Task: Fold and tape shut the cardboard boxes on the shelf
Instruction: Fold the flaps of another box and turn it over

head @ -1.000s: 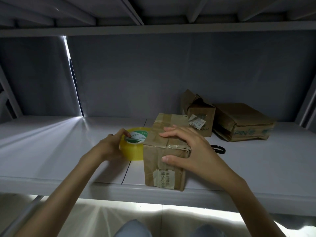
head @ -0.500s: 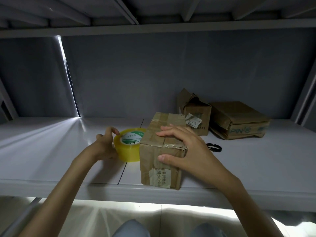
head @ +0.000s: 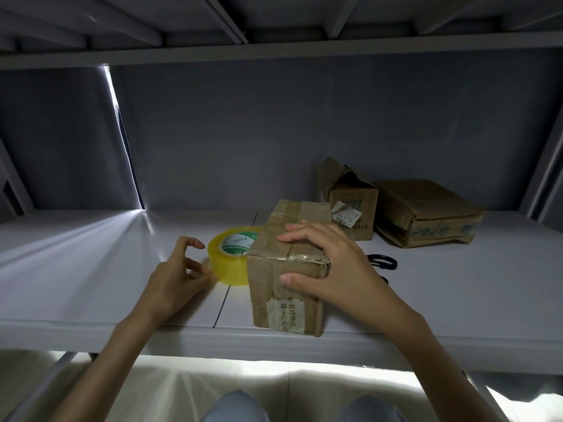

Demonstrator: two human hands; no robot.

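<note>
Head view: the right hand (head: pixel 332 266) lies over the near top corner of the box (head: pixel 286 287), fingers spread across the taped top and thumb pressed on the front face, so it clamps the box against the shelf (head: pixel 91 269). The box stands at the front edge, flaps down, with a shiny strip of tape over its top seam. The tape roll (head: pixel 233 260) lies flat just left of the box, touching it or nearly so. The left hand (head: pixel 179 278) sits at the roll's left side, fingers loosely curled and apart; the lower fingertips seem to touch the roll's wall, but it has no firm hold on it. Two more boxes (head: pixel 353 208) (head: pixel 426 214) wait at the back right, one with a flap up, and scissors (head: pixel 382 261) lie behind the right wrist.

Judging by this, the taping of this box is at or near its end; the next move calls for either gripping the roll for another strip or setting this box aside.

Compared with a second ago, the left hand has let go of the roll's top rim and opened; the right hand has kept its hold.
</note>
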